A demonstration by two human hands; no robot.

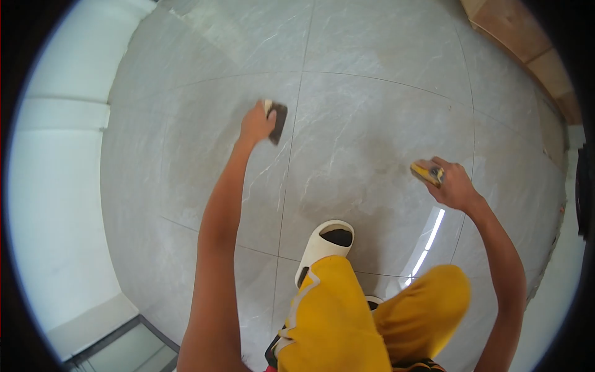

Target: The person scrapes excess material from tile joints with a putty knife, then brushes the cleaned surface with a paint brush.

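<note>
My left hand (256, 126) is out over the grey tiled floor (347, 118), its fingers closed around a dark, flat rectangular tool (279, 124) with a pale part by the thumb. To the right and nearer to me, my right hand (457, 185) grips a small yellow-and-grey tool (427, 173) with a dark spot on its side. The fingers partly cover both tools, and their exact kind is unclear. Between the hands, a tile joint runs away from me.
Below are my bent legs in yellow trousers (334, 316) and a cream slipper (325, 245). A white wall (62, 186) borders the left, with a dark-framed glass panel (130, 350) at the lower left. Brown boxes (511, 31) stand at the upper right.
</note>
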